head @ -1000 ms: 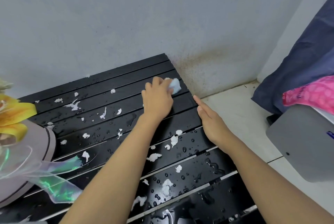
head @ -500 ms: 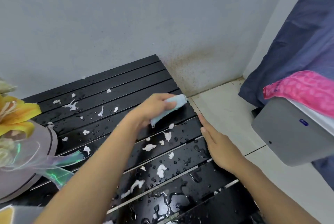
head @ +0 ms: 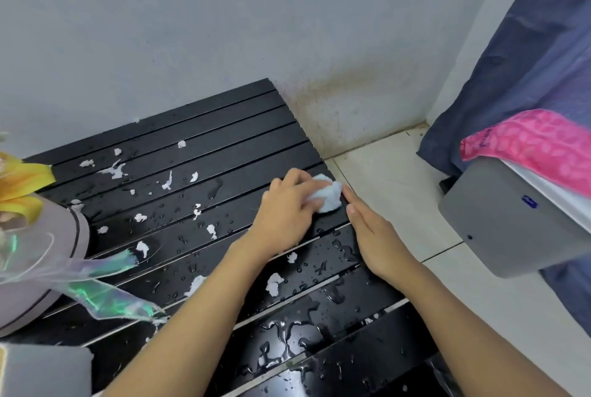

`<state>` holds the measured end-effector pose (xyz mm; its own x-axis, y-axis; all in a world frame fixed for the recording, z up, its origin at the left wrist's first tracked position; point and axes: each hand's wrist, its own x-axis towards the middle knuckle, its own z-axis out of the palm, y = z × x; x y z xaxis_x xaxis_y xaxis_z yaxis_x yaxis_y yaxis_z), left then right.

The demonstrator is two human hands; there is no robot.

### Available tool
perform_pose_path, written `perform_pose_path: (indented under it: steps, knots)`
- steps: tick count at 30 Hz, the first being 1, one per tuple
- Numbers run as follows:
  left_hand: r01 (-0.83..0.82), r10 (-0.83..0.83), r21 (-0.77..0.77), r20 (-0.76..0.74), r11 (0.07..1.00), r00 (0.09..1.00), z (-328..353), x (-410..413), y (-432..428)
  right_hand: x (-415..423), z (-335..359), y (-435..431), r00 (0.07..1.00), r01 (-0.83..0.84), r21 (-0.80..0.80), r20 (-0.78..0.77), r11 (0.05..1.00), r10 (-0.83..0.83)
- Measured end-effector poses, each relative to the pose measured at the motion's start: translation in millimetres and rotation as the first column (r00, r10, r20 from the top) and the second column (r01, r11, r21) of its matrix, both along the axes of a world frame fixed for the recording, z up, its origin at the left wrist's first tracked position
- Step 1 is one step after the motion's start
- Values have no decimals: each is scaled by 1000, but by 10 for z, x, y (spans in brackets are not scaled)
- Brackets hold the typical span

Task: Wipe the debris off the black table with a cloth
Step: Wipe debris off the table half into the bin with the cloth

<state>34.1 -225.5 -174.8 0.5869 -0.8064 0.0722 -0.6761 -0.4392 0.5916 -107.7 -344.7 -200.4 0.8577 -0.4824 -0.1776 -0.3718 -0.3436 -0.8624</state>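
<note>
Head view | we wipe, left grip (head: 287, 207) clamped on cloth (head: 328, 194), right edge of counter (head: 224, 131) | right grip (head: 375, 238) flat, fingers straight | next: sweep scattered debris (head: 273, 283)

The left hand (head: 287, 207), which half a second ago is lifted off the black table (head: 224, 140) with the cloth (head: 327, 196) drawn out long between its fingers, is now down on the slats. It holds the cloth bunched into a wad at the table's right edge. The gap to the right hand (head: 374, 236) has closed, and its fingertips now lie just beside the cloth. Fewer white scraps (head: 273, 283) show near the left wrist; whether the forearm hides the others cannot be told.
</note>
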Motion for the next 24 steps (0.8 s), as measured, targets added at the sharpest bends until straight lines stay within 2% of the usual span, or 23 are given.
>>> perform_pose_path:
  steps: [1,2,5,6,8,11,13,14,15,17,18,19,21,23,24]
  knots:
    - [28,-31,-30,-107,999,994,20,100,26,-1,0,0,1000,0,4,2,1000,0]
    - [-18,10,-49,-148,999,989,37,256,16,-4,-7,-2,1000,-5,3,0,1000,5]
    - [-358,358,28,-1,933,934,50,822,-74,-19,-33,-12,1000,-9,-8,-14,1000,9]
    - [-431,426,71,71,900,902,40,887,-104,-18,-41,-22,1000,-9,-5,-10,1000,9]
    - [-478,459,87,172,874,871,-11,760,-114,-22,-68,-28,1000,-14,35,7,999,14]
    - [-397,381,20,243,917,892,-49,282,-45,-8,-66,-39,999,-11,110,51,994,5]
    - [-270,256,14,271,963,928,-57,-146,69,0,-49,-35,997,-4,159,74,987,-8]
    - [-168,160,16,232,986,960,-32,-321,137,3,-37,-34,996,1,183,86,983,-17]
    - [-71,68,14,123,997,990,3,-405,200,9,-26,-34,995,3,205,93,979,-23]
    - [78,-78,-12,-135,997,988,74,-249,241,9,-14,-34,995,2,232,101,973,-27]
    - [87,-90,-21,-182,996,979,99,-93,211,5,-16,-37,994,0,235,106,972,-26]
    - [44,-47,-25,-128,999,991,77,111,153,1,-23,-36,994,-1,236,105,972,-24]
    - [-205,205,-3,-23,979,979,51,472,-24,0,-36,-43,995,1,239,94,971,-24]
    - [-421,410,72,123,904,904,-10,485,-173,-3,-50,-48,996,-1,248,91,969,-23]
    - [-468,443,89,204,879,873,-29,391,-210,-3,-56,-45,995,0,246,95,969,-24]
